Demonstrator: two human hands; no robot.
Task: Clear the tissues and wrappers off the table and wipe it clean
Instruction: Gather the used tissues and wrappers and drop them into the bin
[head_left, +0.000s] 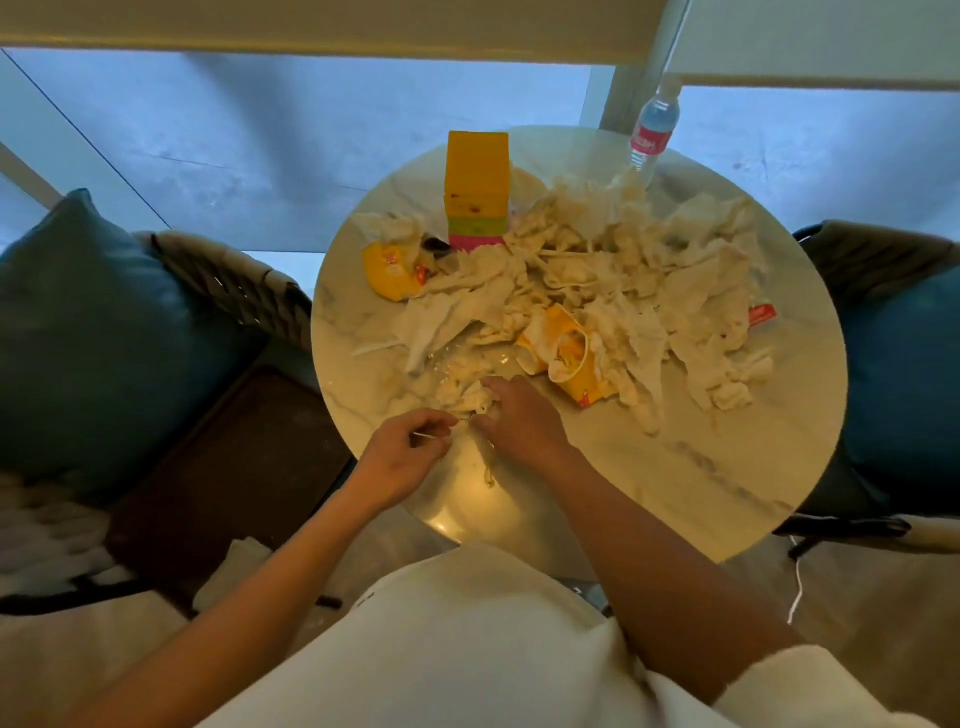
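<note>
Your left hand pinches a thin stick, fingers curled. Just right of it, your right hand grips a crumpled tissue at the worktop edge, likely gathering. More tissues and wrappers lie beyond.

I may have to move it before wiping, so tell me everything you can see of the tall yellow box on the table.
The yellow box stands upright near the round table's far edge, left of the water bottle. It looks like cardboard: yellow on top, then orange, green and pink bands toward its base. Crumpled tissues crowd its foot. Neither hand touches it.
</note>
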